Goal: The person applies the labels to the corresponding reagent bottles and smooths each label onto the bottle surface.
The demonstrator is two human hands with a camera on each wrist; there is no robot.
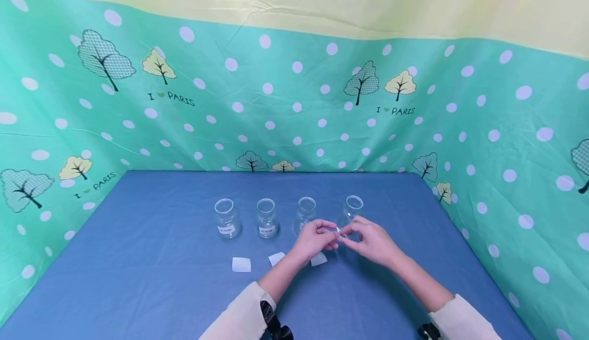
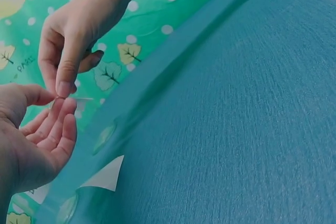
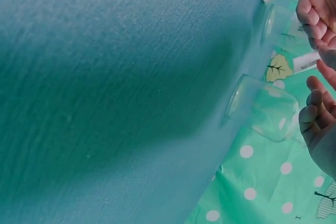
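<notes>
Between my two hands, in front of the rightmost glass jar, is a small white label [image 3: 305, 62] with dark print. My left hand [image 1: 317, 238] pinches it with thumb and finger, its other fingers loosely bent. From the other side my right hand [image 1: 371, 240] pinches the label between thumb and forefinger. Just behind my right fingers stands the rightmost jar [image 3: 265, 109], which shows no label on its visible side. Another glass jar [image 1: 306, 208] is partly hidden behind my left hand.
Two more open glass jars [image 1: 227, 218] [image 1: 266, 218] stand to the left in the same row, each with a white printed label. Nearer me, three white paper pieces [image 1: 241, 265] [image 1: 276, 258] [image 1: 318, 259] lie on the blue tabletop [image 1: 152, 278]. A green patterned curtain [image 1: 294, 99] surrounds the table.
</notes>
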